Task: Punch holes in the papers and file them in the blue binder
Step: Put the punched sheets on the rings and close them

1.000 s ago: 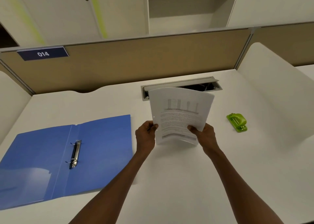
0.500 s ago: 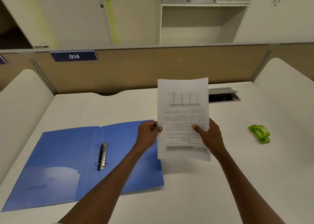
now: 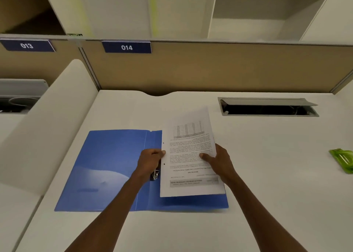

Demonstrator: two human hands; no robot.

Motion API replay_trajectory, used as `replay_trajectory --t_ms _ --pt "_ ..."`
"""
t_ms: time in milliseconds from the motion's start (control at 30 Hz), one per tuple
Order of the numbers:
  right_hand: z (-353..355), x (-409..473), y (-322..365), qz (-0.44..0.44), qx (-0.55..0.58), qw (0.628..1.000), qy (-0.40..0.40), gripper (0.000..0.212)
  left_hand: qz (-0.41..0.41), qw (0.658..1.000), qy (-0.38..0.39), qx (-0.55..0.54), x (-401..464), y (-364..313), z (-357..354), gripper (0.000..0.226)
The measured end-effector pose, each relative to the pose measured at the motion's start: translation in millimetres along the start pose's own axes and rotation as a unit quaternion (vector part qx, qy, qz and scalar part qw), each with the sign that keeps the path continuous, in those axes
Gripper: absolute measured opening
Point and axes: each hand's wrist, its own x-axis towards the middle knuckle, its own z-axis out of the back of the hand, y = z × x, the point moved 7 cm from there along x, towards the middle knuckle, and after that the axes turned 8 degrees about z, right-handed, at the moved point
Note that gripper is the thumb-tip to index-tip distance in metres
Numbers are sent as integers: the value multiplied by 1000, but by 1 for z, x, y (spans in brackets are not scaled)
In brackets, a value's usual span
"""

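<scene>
The left hand pinches the left edge of the papers just between the two punched holes, thumb on top and fingers curled beneath. The right hand grips the opposite edge, thumb pressed flat on the printed face and the other fingers hidden under the sheets. Between them the stack sits at the centre of the frame, its near end low over the right-hand leaf of the blue binder and its far end lifted and reaching past the binder's top edge.

The binder lies open and flat on the white desk, left of centre. Only the lower tip of its ring clip peeks out beneath the left wrist, right beside the holed edge; whether the rings are open I cannot tell.

This stack looks thin and light, floppy enough to sag wherever it is not supported, so holding both long edges seems the right way to keep the holes lined up. Paper around punched holes tears easily, so I would guess it wants easing down over the prongs rather than pushing.

At the right edge of the frame the green hole punch sits well apart. A cable hatch lies open at the upper right of the desk.
</scene>
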Motion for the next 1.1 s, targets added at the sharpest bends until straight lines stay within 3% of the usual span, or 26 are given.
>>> replay_trajectory --t_ms 167,433,633,767,967,1100 --pt "-30 2 -6 -31 -11 999 7 37 47 994 -87 -45 23 16 27 8" --pt "-36 -2 -15 -50 -35 998 6 38 46 987 -147 -45 25 18 24 14" --pt "-34 -4 -12 -53 -40 998 8 30 63 985 -144 -64 28 22 18 13" --pt "-33 -5 -11 -48 -46 998 5 31 99 981 -141 -94 27 27 14 29" --pt "-29 -5 -14 -52 -45 998 0 29 124 979 -100 -129 28 30 10 20" --pt "-27 -6 -11 -58 -48 997 -2 26 97 990 -86 -61 31 27 12 17"
